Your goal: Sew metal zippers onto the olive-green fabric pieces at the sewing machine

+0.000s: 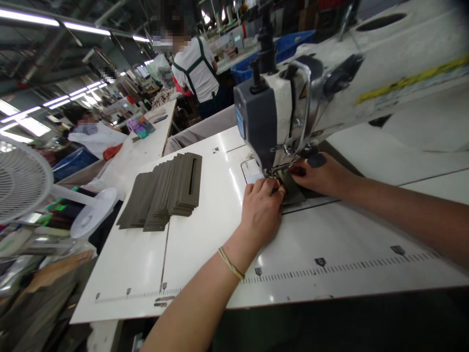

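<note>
A piece of dark olive fabric (293,191) lies under the needle area of a sewing machine (256,117). My left hand (261,208), a yellowish band round its wrist, rests just left of the needle with its fingers curled together at the fabric's edge. From the right, my right hand (324,176) reaches in beside the presser foot, fingers closed on the same fabric. The machine head and my own fingers partly hide the fingertips and the needle. Further left on the white table (208,244), a fanned stack of olive pieces (161,190) lies flat; the top one has a long slot.
A white fan (25,181) stands at the left, near piled dark cloth (47,303). Printed ruler marks run along the table's front edge. Behind are a blue bin (293,44), another worktable (157,132) and a person in a white shirt (198,68).
</note>
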Demonstrator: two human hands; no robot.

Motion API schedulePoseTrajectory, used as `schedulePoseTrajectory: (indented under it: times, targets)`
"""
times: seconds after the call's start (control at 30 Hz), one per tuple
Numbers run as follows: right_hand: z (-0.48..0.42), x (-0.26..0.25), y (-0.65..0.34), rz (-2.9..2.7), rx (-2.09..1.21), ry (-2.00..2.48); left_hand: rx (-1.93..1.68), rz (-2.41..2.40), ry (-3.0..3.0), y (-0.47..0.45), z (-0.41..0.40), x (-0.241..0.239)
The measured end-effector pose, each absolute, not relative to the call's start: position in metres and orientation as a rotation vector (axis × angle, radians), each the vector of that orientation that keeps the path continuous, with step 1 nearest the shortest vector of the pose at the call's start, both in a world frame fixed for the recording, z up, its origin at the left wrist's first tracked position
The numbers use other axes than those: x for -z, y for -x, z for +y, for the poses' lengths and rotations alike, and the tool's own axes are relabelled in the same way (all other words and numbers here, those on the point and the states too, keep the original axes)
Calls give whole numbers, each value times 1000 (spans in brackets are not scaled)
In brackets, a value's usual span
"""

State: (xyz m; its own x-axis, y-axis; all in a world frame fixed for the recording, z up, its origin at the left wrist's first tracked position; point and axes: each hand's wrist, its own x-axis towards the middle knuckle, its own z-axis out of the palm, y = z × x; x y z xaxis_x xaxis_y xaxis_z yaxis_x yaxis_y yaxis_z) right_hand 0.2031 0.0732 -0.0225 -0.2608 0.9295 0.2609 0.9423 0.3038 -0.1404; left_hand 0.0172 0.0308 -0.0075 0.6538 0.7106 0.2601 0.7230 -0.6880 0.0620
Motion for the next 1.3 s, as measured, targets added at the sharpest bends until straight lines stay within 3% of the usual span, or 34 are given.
schedulePoseTrajectory:
  times: [0.4, 0.57, 0.77, 1.3]
  targets:
    - [82, 27, -198, -2253, 114, 1882, 495, -1209, 2844, -17, 33, 10]
    - [58, 30, -201, -2229, 146, 1618, 541, -1297, 2824, -16, 32, 12]
    - [12, 43, -205, -2251, 225, 885, 793, -1326, 2955, -5, 30, 14]
    - [12, 34, -196, -2210, 235, 877, 672, -1010, 2675, -12, 20, 25]
